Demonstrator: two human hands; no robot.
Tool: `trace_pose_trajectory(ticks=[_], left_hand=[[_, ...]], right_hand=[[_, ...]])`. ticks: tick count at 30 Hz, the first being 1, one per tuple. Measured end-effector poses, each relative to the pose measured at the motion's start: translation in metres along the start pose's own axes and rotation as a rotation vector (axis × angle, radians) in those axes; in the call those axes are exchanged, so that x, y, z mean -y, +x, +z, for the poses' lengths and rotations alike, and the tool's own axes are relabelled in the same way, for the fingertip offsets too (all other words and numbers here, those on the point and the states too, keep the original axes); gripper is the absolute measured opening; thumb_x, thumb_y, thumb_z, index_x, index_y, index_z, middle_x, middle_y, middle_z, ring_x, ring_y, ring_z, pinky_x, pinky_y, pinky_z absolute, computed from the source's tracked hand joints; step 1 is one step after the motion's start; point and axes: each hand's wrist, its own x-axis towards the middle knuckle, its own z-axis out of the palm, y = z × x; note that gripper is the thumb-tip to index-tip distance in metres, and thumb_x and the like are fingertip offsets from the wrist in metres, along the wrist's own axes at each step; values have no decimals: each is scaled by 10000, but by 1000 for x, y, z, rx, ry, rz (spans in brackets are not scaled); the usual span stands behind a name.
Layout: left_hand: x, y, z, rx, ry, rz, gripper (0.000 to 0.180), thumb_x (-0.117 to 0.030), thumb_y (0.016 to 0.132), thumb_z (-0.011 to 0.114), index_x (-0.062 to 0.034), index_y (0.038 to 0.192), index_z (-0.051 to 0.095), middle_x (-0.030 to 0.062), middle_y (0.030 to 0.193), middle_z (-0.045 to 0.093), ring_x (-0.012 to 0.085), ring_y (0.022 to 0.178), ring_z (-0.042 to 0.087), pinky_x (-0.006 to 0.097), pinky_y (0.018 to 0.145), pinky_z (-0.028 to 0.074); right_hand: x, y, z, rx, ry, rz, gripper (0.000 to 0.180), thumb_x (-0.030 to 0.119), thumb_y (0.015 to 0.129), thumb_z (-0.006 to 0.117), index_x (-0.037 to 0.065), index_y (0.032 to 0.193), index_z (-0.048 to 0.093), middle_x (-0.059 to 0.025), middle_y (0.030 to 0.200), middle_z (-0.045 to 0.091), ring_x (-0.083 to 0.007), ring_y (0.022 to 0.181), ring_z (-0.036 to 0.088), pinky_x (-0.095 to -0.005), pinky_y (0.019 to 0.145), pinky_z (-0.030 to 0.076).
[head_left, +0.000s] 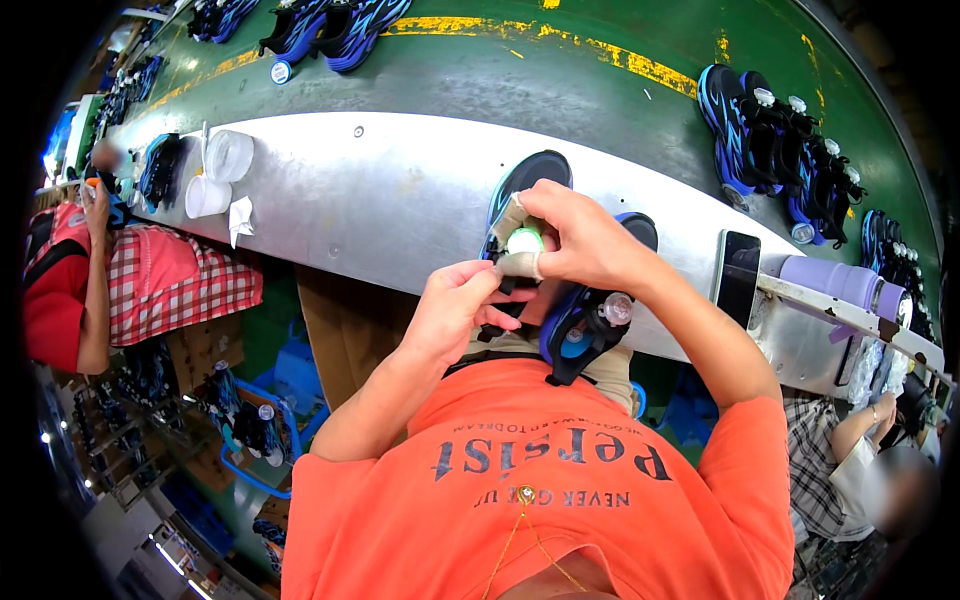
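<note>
A dark running shoe with a blue sole edge [533, 176] lies on the metal bench in front of me, its near part hidden by my hands. My right hand [580, 238], with beige covers on the thumb and forefinger, closes around a small round greenish-white piece [525, 241] at this shoe. Beside it my left hand [455, 308] is pinched, fingertips against the shoe's near end; what they hold is too small to tell. Just right of both hands sits a second dark shoe [580, 338], bearing a clear round plastic piece [617, 308].
On the metal bench [330, 180], a phone [738, 275] and a purple bottle [830, 278] stand at right; clear tubs [228, 157] and a crumpled tissue [241, 218] are at left. More shoes [745, 130] line the green surface beyond. Other people sit at both sides.
</note>
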Motion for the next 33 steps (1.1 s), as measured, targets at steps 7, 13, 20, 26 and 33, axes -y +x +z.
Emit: trace_pose_trajectory(ticks=[7,13,20,26,33], left_hand=[[4,-2,-3,43,-66,55,274,-151,972,460,65,1104,567,146,1061,638,272,1006,652,296,663,589],[3,-3,-1,30,-33,32,269,-143,971,453,71,1090,565,153,1093,620,275,1029,640,291,678,584],[4,-6,3,6,0,66,290,-168,980,435,77,1077,558,147,1089,610,260,968,657,287,709,569],[12,-41,19,120,1394,808,286,-260,928,537,-89,1136,634,253,1221,506,379,1113,513,458,946,399],[0,36,40,261,1799,1161,136,-170,778,561,-43,735,582,147,729,574,305,704,561,431,598,481]], right_hand=[[2,-14,8,-250,-267,-65,356,205,740,758,59,1039,631,-112,752,604,-202,655,576,-318,616,454],[12,-17,-7,-63,69,189,301,181,774,732,92,1049,650,-90,696,613,-162,588,574,-286,563,470],[4,-20,14,-269,-200,91,291,178,759,725,62,1011,637,-124,700,570,-226,588,531,-315,565,435],[-11,-45,-17,-344,307,144,249,217,919,592,76,1119,644,3,823,600,-70,687,540,-223,637,455],[-29,-80,-61,-560,104,184,211,164,943,563,48,1095,654,8,891,599,-72,743,542,-219,664,472]])
